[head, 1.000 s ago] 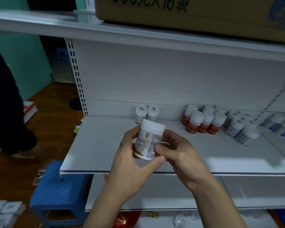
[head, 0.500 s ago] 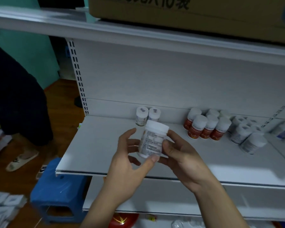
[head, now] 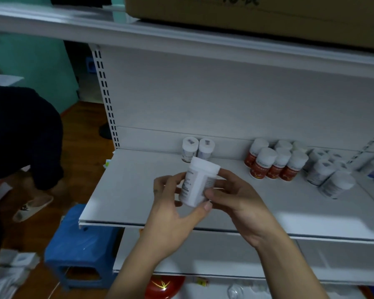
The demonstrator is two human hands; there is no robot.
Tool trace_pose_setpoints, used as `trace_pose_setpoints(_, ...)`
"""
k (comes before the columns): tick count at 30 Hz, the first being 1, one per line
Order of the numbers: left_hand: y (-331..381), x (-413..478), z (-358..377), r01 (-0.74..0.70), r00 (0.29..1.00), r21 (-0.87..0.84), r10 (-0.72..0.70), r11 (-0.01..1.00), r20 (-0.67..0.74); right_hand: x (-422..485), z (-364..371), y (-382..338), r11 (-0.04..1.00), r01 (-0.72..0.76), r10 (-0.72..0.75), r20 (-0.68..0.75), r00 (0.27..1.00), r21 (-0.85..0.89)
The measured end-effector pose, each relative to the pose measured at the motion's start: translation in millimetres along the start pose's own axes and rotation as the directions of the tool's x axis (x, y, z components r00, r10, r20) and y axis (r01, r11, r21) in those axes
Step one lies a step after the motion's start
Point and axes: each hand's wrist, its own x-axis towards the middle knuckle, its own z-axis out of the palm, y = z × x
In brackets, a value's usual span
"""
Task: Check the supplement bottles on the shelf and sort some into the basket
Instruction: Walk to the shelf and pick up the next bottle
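A white supplement bottle (head: pixel 196 183) with a white cap and small printed text is held upright over the white shelf (head: pixel 138 190). My left hand (head: pixel 171 214) grips its left side, thumb under the base. My right hand (head: pixel 235 201) grips its right side with thumb and fingers. Two white bottles (head: pixel 195 148) stand at the shelf's back. A cluster of red-labelled bottles (head: pixel 274 162) stands to the right, and several white-labelled bottles (head: pixel 328 175) stand farther right. No basket is in sight.
A cardboard box (head: pixel 257 11) sits on the upper shelf. A blue plastic stool (head: pixel 80 249) stands on the wooden floor at lower left. Another person in dark clothes (head: pixel 24 134) bends at the left. A red object (head: pixel 162 287) lies below the shelf.
The bottle has been turned between my hands, from the gold-printed front to the side with small text. The person at the left has moved closer into view.
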Motion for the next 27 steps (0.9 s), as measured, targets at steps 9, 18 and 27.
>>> trace_pose_setpoints(9,-4,0,-11,0.100,0.995,-0.305,-0.093,0.947,0.040,5,8,4,1.000,-0.024,0.024,-0.039,0.999,-0.003)
trace_pose_setpoints(18,-16,3,-20,0.168,0.982,-0.339,-0.127,0.926,0.141,10,16,4,0.999,-0.014,0.015,0.019,1.000,-0.038)
trace_pose_setpoints(27,-14,5,-25,0.140,0.985,-0.291,-0.104,0.946,0.135,9,24,-3,0.995,0.042,-0.048,-0.073,0.996,-0.086)
